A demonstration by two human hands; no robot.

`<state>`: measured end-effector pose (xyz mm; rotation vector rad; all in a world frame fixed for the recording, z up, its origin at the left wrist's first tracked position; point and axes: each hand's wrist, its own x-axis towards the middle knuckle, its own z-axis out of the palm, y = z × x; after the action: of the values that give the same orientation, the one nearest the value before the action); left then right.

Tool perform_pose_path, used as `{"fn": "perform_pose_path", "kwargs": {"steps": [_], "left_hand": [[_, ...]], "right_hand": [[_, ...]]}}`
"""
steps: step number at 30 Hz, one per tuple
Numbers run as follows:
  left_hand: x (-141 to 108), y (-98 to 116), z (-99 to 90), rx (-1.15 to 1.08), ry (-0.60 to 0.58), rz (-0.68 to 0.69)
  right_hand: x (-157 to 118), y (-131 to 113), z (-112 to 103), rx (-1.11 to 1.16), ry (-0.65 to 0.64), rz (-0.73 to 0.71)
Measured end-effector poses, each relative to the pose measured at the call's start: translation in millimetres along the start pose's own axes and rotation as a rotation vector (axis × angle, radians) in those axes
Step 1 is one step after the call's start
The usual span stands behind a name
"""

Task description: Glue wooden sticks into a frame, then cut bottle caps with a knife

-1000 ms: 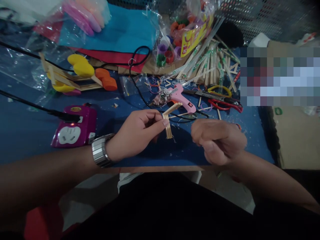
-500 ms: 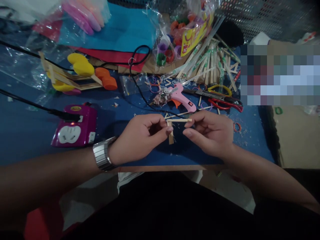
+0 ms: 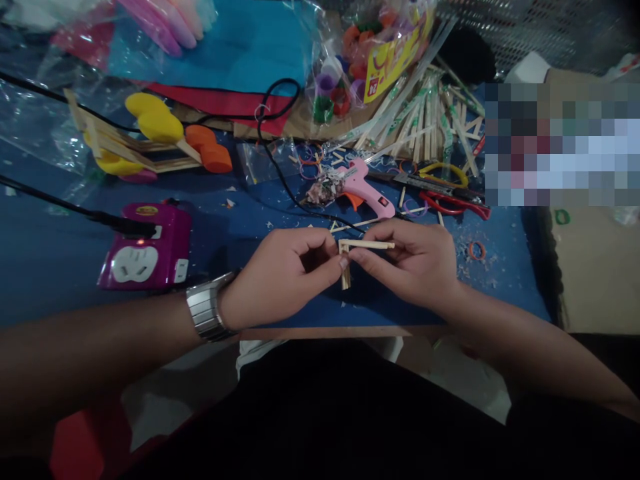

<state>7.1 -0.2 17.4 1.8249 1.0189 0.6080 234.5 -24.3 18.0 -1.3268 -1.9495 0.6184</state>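
Note:
Between my hands is a small frame of wooden sticks (image 3: 370, 245), with one stick running sideways and others pointing down from its left end. My left hand (image 3: 295, 273), with a metal watch at the wrist, pinches the downward sticks between thumb and fingers. My right hand (image 3: 415, 260) is closed around the sideways stick, its thumb near the corner joint. Just beyond lies a pink glue gun (image 3: 367, 190) with an orange trigger, its nozzle end crusted. Loose sticks (image 3: 355, 225) lie between it and my hands.
A purple power adapter (image 3: 150, 247) is at left, below a stick construction (image 3: 150, 150) with yellow and orange pieces. Behind are scissors (image 3: 455, 203), a pile of sticks (image 3: 425, 120), a bag of coloured rings (image 3: 345, 73) and blue sheets (image 3: 260, 47). A cardboard box (image 3: 595, 273) stands at right.
My right hand has shifted left along the sideways stick, from its right end to near the corner joint. The frame has moved slightly right; my left hand keeps its pinch.

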Motion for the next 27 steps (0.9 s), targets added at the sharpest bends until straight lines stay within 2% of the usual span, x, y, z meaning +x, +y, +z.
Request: {"fn": "perform_pose_path", "kwargs": {"steps": [8,27], "left_hand": [[-0.9,-0.3,3.1,0.046,0.02,0.031],[0.6,-1.2,1.8,-0.009,0.017,-0.024]], "right_hand": [[0.7,-6.4,0.2,-0.012,0.033,-0.04],[-2.1,-5.1,0.5,0.018,0.091,-0.083]]}}
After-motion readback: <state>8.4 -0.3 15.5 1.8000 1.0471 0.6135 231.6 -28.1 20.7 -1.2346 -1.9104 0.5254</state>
